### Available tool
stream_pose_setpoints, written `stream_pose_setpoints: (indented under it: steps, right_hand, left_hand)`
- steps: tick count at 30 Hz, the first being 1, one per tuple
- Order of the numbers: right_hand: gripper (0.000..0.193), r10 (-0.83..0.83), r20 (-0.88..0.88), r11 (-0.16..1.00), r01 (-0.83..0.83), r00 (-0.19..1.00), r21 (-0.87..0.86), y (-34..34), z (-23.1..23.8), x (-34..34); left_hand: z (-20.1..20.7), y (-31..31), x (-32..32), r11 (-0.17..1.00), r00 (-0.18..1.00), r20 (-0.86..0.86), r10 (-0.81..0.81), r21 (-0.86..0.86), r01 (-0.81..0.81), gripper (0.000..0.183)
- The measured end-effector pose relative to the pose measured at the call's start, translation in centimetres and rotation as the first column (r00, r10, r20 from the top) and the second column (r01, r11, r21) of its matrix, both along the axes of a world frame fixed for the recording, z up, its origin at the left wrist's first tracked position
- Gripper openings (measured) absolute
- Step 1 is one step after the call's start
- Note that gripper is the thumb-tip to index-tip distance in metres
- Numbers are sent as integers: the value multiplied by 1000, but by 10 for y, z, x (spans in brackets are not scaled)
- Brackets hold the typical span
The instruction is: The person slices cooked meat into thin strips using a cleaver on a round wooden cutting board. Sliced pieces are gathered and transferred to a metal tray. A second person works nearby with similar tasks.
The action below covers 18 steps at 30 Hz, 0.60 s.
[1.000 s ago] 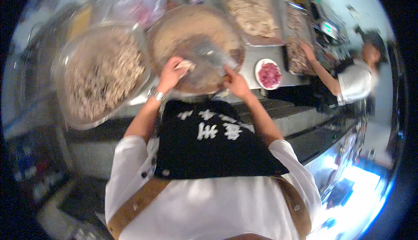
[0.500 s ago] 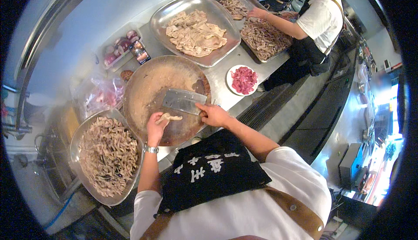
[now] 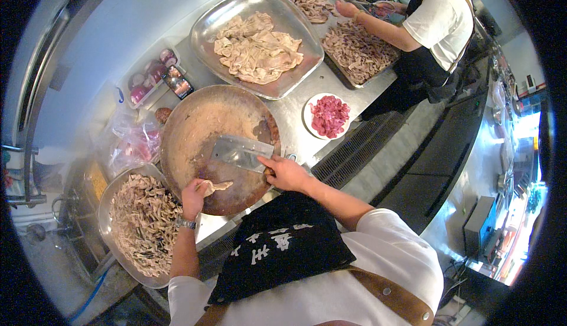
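Over the round wooden chopping block [image 3: 195, 113], my right hand [image 3: 287, 174] grips a cleaver [image 3: 242, 151] by its handle, the broad blade lying nearly flat above the wood and pointing left. At the block's near left rim, my left hand [image 3: 194, 196] is closed on a pale strip of meat [image 3: 217, 187], whose free end sticks out to the right. Close to that hand's left, a metal tray [image 3: 108, 199] is heaped with cut pale meat strips [image 3: 144, 225]. Beyond the block stands a large metal tray [image 3: 207, 48] with whole pale meat pieces [image 3: 260, 51].
A white plate [image 3: 308, 124] of red chopped meat sits right of the block. Left lie a plastic bag [image 3: 130, 143], a box of red onions [image 3: 155, 75] and a phone [image 3: 177, 82]. At the far right a person [image 3: 437, 24] works over trays of meat [image 3: 360, 54].
My left hand has shifted slightly left and down in the picture with the meat strip. The cleaver has moved slightly left and down too. The whole view has also shifted a little.
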State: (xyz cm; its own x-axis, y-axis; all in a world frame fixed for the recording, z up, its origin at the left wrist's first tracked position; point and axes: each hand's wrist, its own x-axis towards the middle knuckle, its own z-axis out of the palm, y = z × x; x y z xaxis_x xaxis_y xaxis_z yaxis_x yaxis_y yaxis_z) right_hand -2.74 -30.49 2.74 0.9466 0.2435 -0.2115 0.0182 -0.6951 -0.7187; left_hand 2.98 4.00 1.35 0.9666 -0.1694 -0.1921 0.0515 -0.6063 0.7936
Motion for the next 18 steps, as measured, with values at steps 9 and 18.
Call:
stream_pose_setpoints:
  steps: [9, 18]
  right_hand:
    - [61, 8, -14, 999, -7, 1000, 34, -1, 0, 3]
    - [53, 12, 96, 993, -1, 995, -118, 2, 3, 4]
  left_hand:
    - [18, 6, 38, 971, 976, -80, 203, -113, -211, 13]
    - [26, -37, 37, 951, 900, -428, 76, -241, -194, 10]
